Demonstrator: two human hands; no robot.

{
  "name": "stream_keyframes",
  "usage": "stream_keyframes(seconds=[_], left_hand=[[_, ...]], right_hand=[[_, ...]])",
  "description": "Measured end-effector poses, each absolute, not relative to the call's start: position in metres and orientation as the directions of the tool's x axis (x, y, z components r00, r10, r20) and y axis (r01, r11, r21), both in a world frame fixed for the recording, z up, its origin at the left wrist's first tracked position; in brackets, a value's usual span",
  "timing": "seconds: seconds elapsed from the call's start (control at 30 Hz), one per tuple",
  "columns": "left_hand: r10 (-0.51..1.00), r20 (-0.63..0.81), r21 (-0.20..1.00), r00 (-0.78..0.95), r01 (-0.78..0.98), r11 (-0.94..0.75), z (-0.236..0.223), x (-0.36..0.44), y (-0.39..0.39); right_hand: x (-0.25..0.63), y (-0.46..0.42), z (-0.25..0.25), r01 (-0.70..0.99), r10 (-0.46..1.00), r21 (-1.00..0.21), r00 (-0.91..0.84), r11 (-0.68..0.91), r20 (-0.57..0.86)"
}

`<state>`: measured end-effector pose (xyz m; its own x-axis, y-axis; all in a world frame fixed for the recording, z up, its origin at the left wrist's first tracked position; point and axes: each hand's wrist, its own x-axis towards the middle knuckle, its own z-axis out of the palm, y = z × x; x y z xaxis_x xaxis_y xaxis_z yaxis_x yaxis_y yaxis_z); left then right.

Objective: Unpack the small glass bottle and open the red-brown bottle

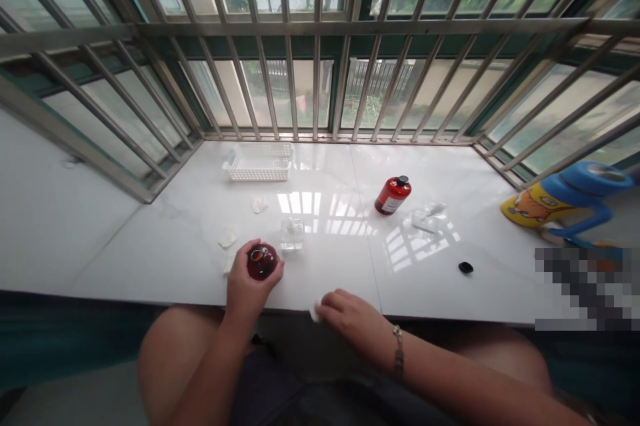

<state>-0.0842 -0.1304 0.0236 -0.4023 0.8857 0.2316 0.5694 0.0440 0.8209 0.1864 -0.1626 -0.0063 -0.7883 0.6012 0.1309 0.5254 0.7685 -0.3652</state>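
Note:
My left hand [250, 279] is wrapped round a dark red bottle [263, 261] near the front edge of the counter. The bottle's round mouth is uncapped and faces up toward me. At the front edge, my right hand [350, 316] pinches a small white piece [315, 313], blurred, perhaps cotton or tissue. Just right of the held bottle stands a small clear box [292, 244] with something white in it. Thin white scraps [229, 239] lie behind and beside my left hand. Off to the right, a black cap [465, 268] rests on the counter.
A second red bottle [393, 197] with a black cap stands farther back, beside crumpled clear plastic [428, 219]. A white lattice basket [258, 173] sits near the barred window. At the right is a blue and yellow flask [545, 199]. Another white scrap [259, 205] lies before the basket.

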Motion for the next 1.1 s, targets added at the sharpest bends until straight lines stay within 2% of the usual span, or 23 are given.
stream_keyframes(seconds=[0.07,0.17,0.3,0.4,0.53,0.7,0.77,0.83,0.93,1.0,1.1], left_hand=[[0.883,0.234,0.822,-0.407,0.567,0.043,0.023,-0.084,-0.13],[0.882,0.235,0.825,-0.407,0.563,0.04,0.022,-0.085,-0.13],[0.886,0.241,0.825,-0.396,0.564,0.028,0.02,-0.086,-0.129],[0.887,0.233,0.829,-0.399,0.558,0.033,0.02,-0.086,-0.129],[0.89,0.218,0.833,-0.401,0.551,0.044,0.022,-0.085,-0.129],[0.887,0.212,0.833,-0.411,0.55,0.055,0.027,-0.082,-0.13],[0.885,0.209,0.834,-0.415,0.548,0.061,0.028,-0.081,-0.131],[0.884,0.204,0.838,-0.421,0.542,0.065,0.029,-0.08,-0.131],[0.882,0.193,0.842,-0.43,0.534,0.076,0.03,-0.079,-0.131],[0.88,0.189,0.843,-0.435,0.531,0.081,0.031,-0.079,-0.13],[0.878,0.192,0.844,-0.439,0.53,0.081,0.032,-0.078,-0.131]], right_hand=[[0.193,-0.125,0.008,0.607,0.703,-0.421,-0.702,0.674,0.112],[0.201,-0.049,0.028,0.839,0.9,-0.352,-0.435,0.416,0.028],[0.209,0.038,0.039,0.934,0.972,-0.277,-0.236,0.227,0.001],[0.207,0.064,0.037,0.957,0.982,-0.239,-0.182,0.167,-0.044],[0.189,0.018,0.028,0.92,0.944,-0.248,-0.325,0.302,-0.054],[0.156,-0.139,-0.007,0.732,0.76,-0.316,-0.648,0.604,-0.05],[0.151,-0.192,-0.021,0.54,0.585,-0.318,-0.809,0.779,0.058],[0.154,-0.218,-0.026,0.495,0.563,-0.373,-0.821,0.784,0.093],[0.178,-0.199,-0.017,0.594,0.71,-0.444,-0.687,0.671,0.153],[0.207,-0.162,-0.005,0.716,0.844,-0.456,-0.5,0.528,0.193],[0.264,-0.103,0.009,0.938,0.983,-0.307,-0.128,0.163,0.131]])
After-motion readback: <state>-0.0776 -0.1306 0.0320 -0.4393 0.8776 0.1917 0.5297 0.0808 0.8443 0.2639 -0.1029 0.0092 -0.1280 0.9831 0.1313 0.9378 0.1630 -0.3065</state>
